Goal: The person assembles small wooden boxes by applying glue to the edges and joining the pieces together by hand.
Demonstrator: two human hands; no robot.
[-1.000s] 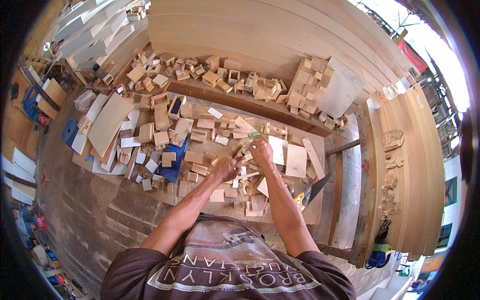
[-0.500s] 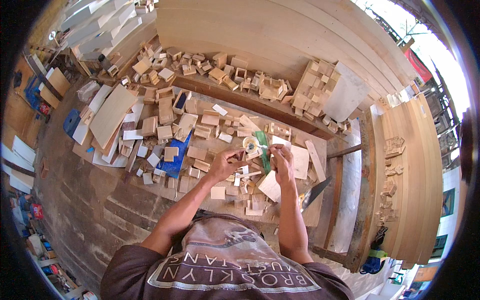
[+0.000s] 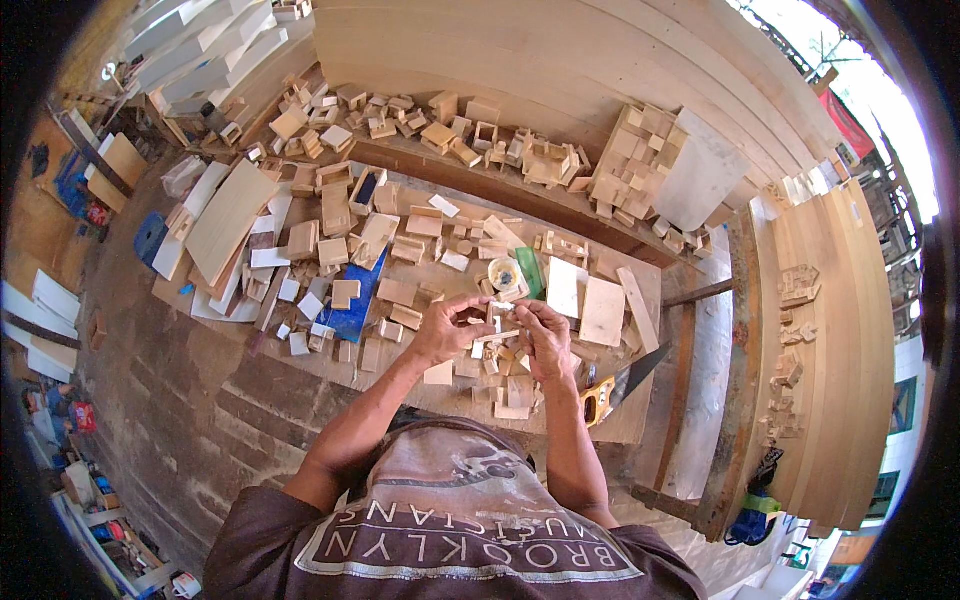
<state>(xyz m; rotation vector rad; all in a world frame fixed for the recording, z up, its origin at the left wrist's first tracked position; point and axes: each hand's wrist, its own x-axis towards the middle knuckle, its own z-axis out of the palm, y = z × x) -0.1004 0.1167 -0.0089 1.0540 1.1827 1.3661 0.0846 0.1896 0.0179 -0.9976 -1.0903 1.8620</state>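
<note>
I see my left hand (image 3: 445,330) and right hand (image 3: 545,335) both pinching a thin wood strip (image 3: 497,336) above the cluttered workbench (image 3: 640,420), and I judge it can slip into the offcuts (image 3: 495,385) below.

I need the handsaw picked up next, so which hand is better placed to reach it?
Probably the right hand: the handsaw lies just beyond it on the workbench, handle nearest. The left hand is farther away. Both hands pinch a small wooden strip.
</note>
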